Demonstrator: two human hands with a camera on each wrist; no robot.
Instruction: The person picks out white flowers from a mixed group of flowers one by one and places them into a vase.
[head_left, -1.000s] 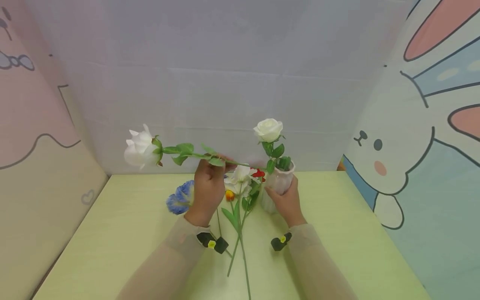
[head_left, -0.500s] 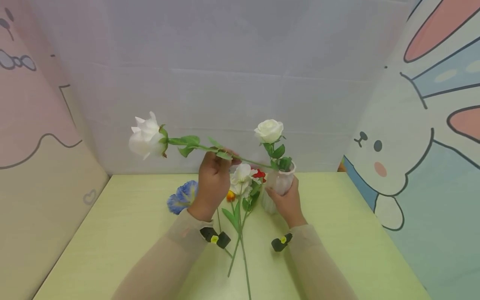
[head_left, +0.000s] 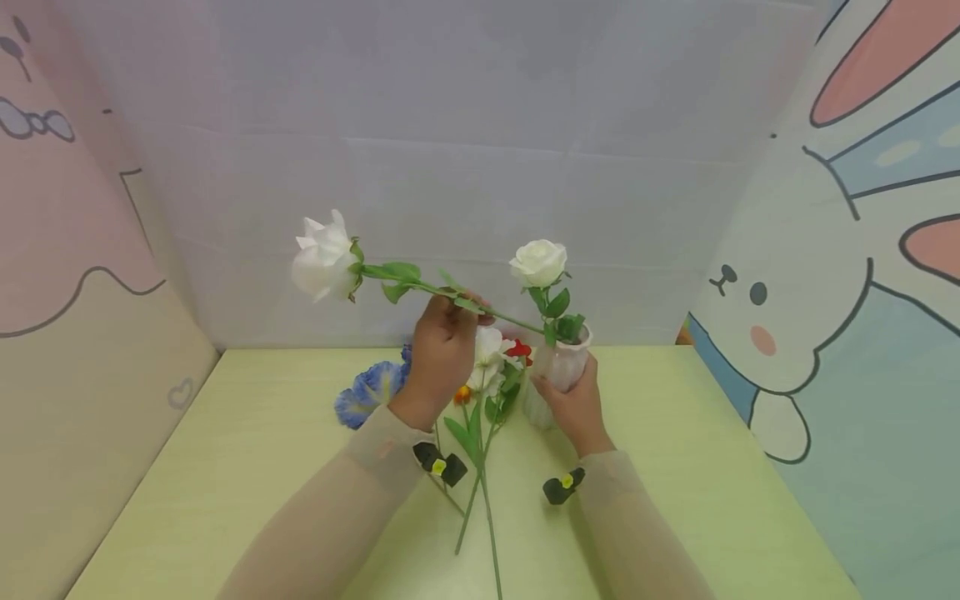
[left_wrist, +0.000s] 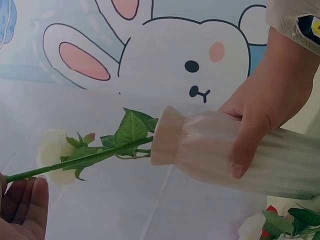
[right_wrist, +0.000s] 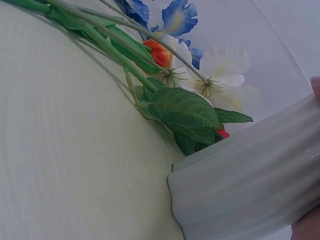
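My left hand pinches the green stem of a large white flower, held aslant with its bloom up at the left. The stem's lower end reaches the mouth of a white fluted vase. In the left wrist view the stem runs to the vase rim, over the leaves there. My right hand grips the vase round its side; its thumb and wrist also show in the left wrist view. A white rose stands upright in the vase, leaves at the rim.
On the pale table, left of the vase, lie several artificial flowers: a blue one, an orange tulip, white blooms and a red one. Their stems point towards me. A white cloth backdrop hangs behind.
My left hand has moved right and slightly up with the white flower. The bloom has risen, and the stem is steeper, its end now at the vase mouth. The right hand holds still.
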